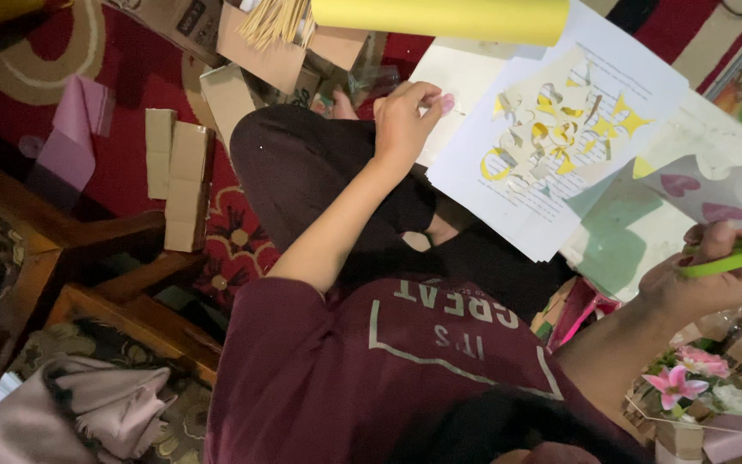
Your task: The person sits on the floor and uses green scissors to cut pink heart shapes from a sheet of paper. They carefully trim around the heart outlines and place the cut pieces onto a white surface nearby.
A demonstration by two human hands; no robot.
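Red patterned carpet [148, 77] fills the floor on my feed, and the person sits cross-legged on it with craft materials spread ahead of the knees. I see the left hand [401, 120] reached out past the knee, its thumb and forefinger pinched narrowly on a small pink cut-out [447, 105], which it holds just over the edge of a pale sheet. I judge the fingertip pinch suits a piece this thin and light.

Just beside it lies a white sheet [560, 206] carrying a loose heap of yellow scraps [551, 129], apparently kept together there so they stay off the carpet. The right hand [719, 275] is pulled back near the body and wrapped closed round a green tool [736, 256]; it looks like scissors, though I cannot tell for sure since the fingers cover much of it. Just above that hand hangs a paper with pink hearts [723, 193], its edge cut wavy.

Farther off I make out a yellow roll [440, 17] and a bundle of thin sticks [272, 21] at the top, folded cardboard pieces [184, 185] to the left, wooden furniture [105, 283] with a pale cloth [105, 404] below it, and pink flowers [689, 387] at the lower right, all well apart from both hands
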